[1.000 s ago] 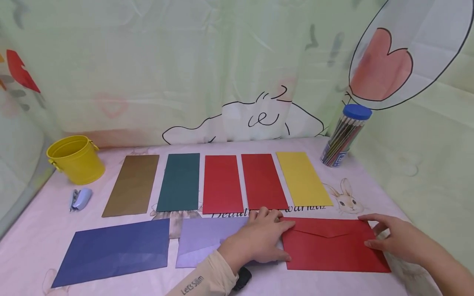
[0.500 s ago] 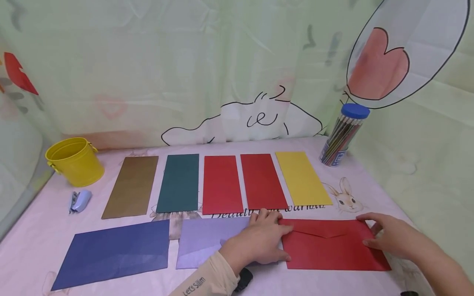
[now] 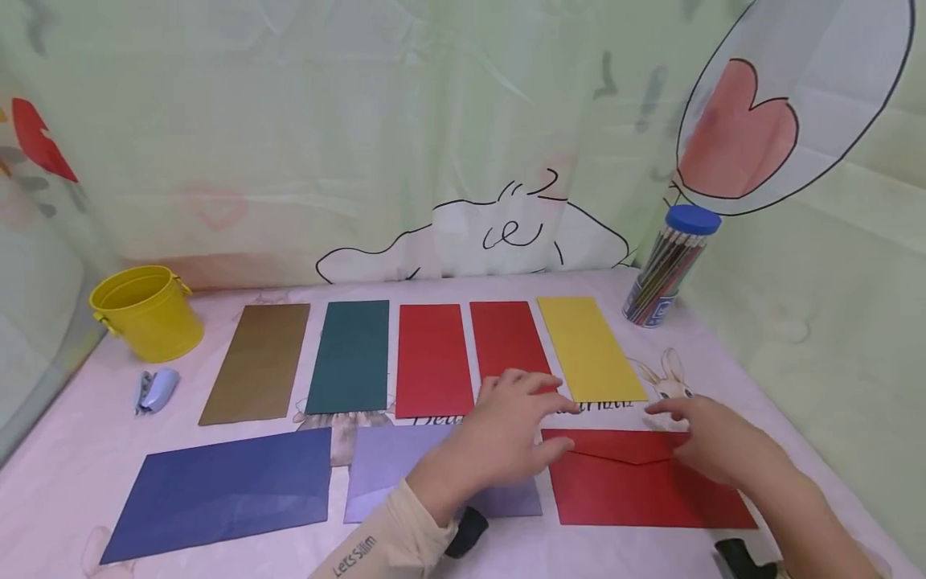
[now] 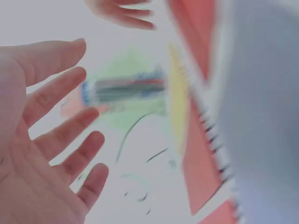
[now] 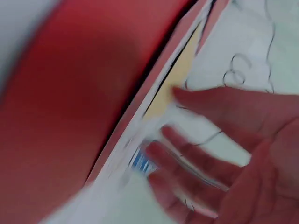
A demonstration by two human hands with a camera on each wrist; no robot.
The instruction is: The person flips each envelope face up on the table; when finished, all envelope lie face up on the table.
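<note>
A red envelope (image 3: 644,490) with its flap side up lies at the front right of the table. Over its upper right part is my right hand (image 3: 731,438), fingers loosely extended and holding nothing; the right wrist view shows the envelope beside the spread fingers. My left hand (image 3: 499,430) hovers between the lilac envelope (image 3: 394,466) and the red one, its thumb overlapping the red envelope's upper left corner in the head view. In the left wrist view its fingers (image 4: 70,130) are spread with nothing in them. Left of the lilac envelope lies a dark blue envelope (image 3: 224,494).
Behind stands a row of envelopes: brown (image 3: 256,366), green (image 3: 350,358), red (image 3: 434,362), another red (image 3: 506,338) and yellow (image 3: 593,350). A yellow bucket (image 3: 155,326) and small lilac stapler (image 3: 156,391) are at left; a blue-lidded pencil jar (image 3: 669,265) is back right.
Both hands have come away from the red envelope's sides. The right hand has moved up and left over it; the left hand has moved slightly up. The envelope stays almost in place.
</note>
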